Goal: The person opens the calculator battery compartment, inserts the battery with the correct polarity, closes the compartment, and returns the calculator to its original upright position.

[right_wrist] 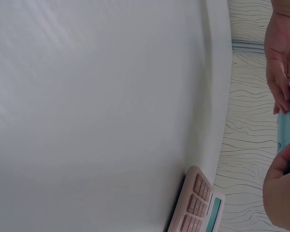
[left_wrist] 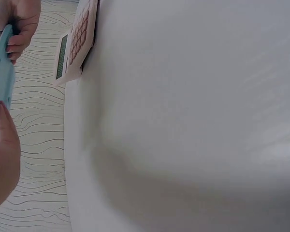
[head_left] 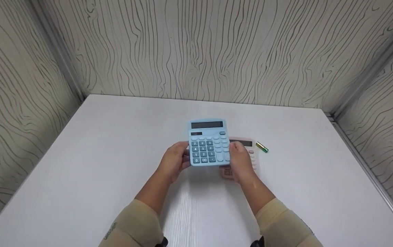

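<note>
A light blue calculator (head_left: 208,142) is held up above the table, its keys and display facing the head camera. My left hand (head_left: 175,159) grips its left edge, and my right hand (head_left: 241,161) holds its lower right edge with the thumb on the front. Both wrist views catch the blue calculator (left_wrist: 1,77) only partly, at the frame's edge. Behind and below the right hand lies a pink calculator (head_left: 254,156), partly covered by that hand and the blue calculator. A green and gold battery (head_left: 262,147) lies to the right of the pink calculator.
The white table (head_left: 114,137) extends around the hands on all sides. Panels with a wood-grain line pattern (head_left: 196,51) stand behind it and at both sides. Metal strips (head_left: 371,175) run along the right edge and corners.
</note>
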Motion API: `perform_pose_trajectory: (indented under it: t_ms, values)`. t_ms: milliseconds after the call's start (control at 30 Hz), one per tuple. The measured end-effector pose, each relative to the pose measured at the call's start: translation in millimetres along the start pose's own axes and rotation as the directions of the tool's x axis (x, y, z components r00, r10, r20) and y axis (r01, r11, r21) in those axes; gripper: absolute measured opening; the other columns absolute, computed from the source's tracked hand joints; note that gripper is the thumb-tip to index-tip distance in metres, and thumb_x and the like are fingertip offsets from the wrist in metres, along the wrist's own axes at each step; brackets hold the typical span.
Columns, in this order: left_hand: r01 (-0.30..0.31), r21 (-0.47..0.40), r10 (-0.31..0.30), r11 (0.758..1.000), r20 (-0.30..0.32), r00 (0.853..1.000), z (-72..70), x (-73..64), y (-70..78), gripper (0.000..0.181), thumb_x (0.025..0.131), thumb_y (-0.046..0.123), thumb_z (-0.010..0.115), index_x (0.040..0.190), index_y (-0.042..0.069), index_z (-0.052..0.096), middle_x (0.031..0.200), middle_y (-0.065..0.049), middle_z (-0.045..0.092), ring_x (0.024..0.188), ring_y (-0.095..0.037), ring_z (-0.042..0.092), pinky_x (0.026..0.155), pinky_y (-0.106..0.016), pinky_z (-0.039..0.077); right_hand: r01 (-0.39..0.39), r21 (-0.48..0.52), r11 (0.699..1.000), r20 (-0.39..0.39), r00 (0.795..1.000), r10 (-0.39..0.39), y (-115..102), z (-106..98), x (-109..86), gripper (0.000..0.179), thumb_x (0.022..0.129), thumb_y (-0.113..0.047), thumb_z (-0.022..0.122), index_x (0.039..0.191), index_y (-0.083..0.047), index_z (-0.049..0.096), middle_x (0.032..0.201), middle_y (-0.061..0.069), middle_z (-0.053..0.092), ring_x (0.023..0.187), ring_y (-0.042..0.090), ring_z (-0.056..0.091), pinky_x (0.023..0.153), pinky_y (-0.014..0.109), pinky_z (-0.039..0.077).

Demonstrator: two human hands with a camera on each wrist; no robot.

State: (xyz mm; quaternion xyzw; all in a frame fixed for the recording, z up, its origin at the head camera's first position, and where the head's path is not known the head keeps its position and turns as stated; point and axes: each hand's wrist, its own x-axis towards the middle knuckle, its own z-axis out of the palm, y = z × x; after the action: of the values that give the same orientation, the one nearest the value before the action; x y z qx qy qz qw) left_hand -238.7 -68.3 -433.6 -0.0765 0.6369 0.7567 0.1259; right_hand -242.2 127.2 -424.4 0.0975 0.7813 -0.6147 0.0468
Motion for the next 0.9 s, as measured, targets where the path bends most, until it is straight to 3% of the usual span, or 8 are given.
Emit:
perform_pose_trajectory:
  t_ms: [233, 533, 767, 900]
  values:
    - [0.032, 0.054, -0.034, 0.998, 0.028, 0.999, -1.9, -0.4, -0.4, 0.027, 0.096, 0.023, 0.046, 0.114, 0.008, 0.059, 0.099, -0.009, 0.063, 0.087, -0.019, 0.061, 0.074, -0.027, 0.053, 0.002, 0.017, 1.0, 0.006, 1.0, -0.002, 1.1, -1.6, 4.9, 0.033, 0.101, -0.03, 0.025, 0.113, -0.01, 0.049, 0.103, 0.008, 0.052, 0.093, 0.02, 0.049, 0.077, 0.029, 0.043]
    - [0.071, 0.115, -0.067, 0.991, -0.032, 0.997, -8.5, 3.5, -0.9, 0.027, 0.097, 0.022, 0.043, 0.117, 0.009, 0.056, 0.102, -0.007, 0.061, 0.092, -0.018, 0.059, 0.076, -0.027, 0.052, -0.046, 0.007, 0.999, 0.071, 0.996, 0.045, 1.6, 1.7, 9.6, 0.031, 0.1, -0.024, 0.033, 0.121, -0.012, 0.053, 0.087, 0.008, 0.056, 0.063, 0.018, 0.055, 0.054, 0.026, 0.048]
    - [0.089, 0.169, -0.074, 0.982, -0.096, 0.993, -14.1, 9.2, -2.4, 0.028, 0.097, 0.022, 0.043, 0.119, 0.007, 0.053, 0.101, -0.007, 0.06, 0.09, -0.018, 0.058, 0.074, -0.026, 0.051, -0.001, -0.057, 0.998, 0.096, 0.995, 0.006, 10.0, 8.1, 13.1, 0.034, 0.094, -0.009, 0.041, 0.126, -0.006, 0.053, 0.103, 0.01, 0.059, 0.08, 0.021, 0.059, 0.069, 0.028, 0.051]
    - [0.105, 0.202, -0.078, 0.974, -0.135, 0.988, -19.3, 12.2, -7.2, 0.029, 0.097, 0.022, 0.043, 0.12, 0.006, 0.052, 0.1, -0.007, 0.059, 0.087, -0.018, 0.057, 0.071, -0.025, 0.051, 0.047, -0.232, 0.972, 0.133, 0.991, -0.016, 15.6, 14.4, 14.6, 0.041, 0.085, -0.006, 0.052, 0.126, -0.01, 0.054, 0.108, 0.006, 0.06, 0.09, 0.021, 0.058, 0.077, 0.031, 0.05]
